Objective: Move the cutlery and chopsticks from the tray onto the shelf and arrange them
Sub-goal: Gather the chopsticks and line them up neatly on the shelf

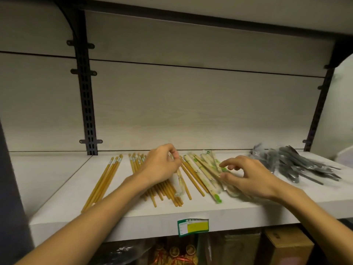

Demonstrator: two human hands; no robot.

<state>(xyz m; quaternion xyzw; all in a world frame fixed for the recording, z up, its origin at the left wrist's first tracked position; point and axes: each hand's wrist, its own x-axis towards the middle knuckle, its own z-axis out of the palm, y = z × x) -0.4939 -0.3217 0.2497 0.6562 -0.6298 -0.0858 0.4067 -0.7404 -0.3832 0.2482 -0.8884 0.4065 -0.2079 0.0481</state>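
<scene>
Bare yellow-brown chopsticks [107,178] lie in bunches on the white shelf [191,211], a small bunch at the left and a bigger pile under my left forearm. My left hand [162,163] is closed around a clear-wrapped chopstick pack [177,186] above that pile. Right of it lie several paper-wrapped chopsticks with green print [202,175]. My right hand [248,176] hovers over them with fingers spread, its thumb and fingertips touching the wrappers. Grey plastic cutlery in clear bags [294,165] is heaped at the shelf's right end. No tray is in view.
A black slotted upright [86,92] stands at the back left and another [321,104] at the right. A green and yellow price label [193,226] is stuck on the shelf's front edge. Boxes and packaged goods [286,247] fill the level below.
</scene>
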